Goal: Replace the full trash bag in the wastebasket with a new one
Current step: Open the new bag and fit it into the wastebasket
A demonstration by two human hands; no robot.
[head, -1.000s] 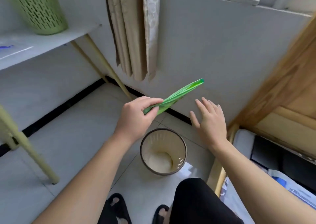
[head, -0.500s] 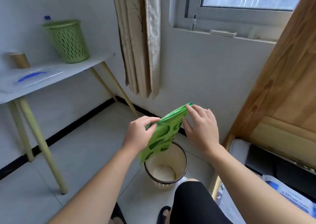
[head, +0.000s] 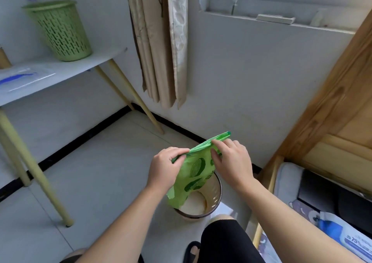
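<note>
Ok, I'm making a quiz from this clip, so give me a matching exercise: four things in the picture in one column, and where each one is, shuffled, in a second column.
Things:
1. green trash bag
2. wastebasket
3. green perforated basket
4. curtain

Places:
A. hanging against the wall beside the window
B. on the white table, upper left
C. pinched at its top edge by the left hand and the right hand
D. on the floor below the hands, with no liner in it

Pairs: 1-C, 2-D, 3-B, 4-A

One green bag (head: 194, 169), two baskets (head: 213, 199) (head: 60, 29), two hands (head: 164, 168) (head: 233, 162), one curtain (head: 159, 41), one surface (head: 60, 69).
</note>
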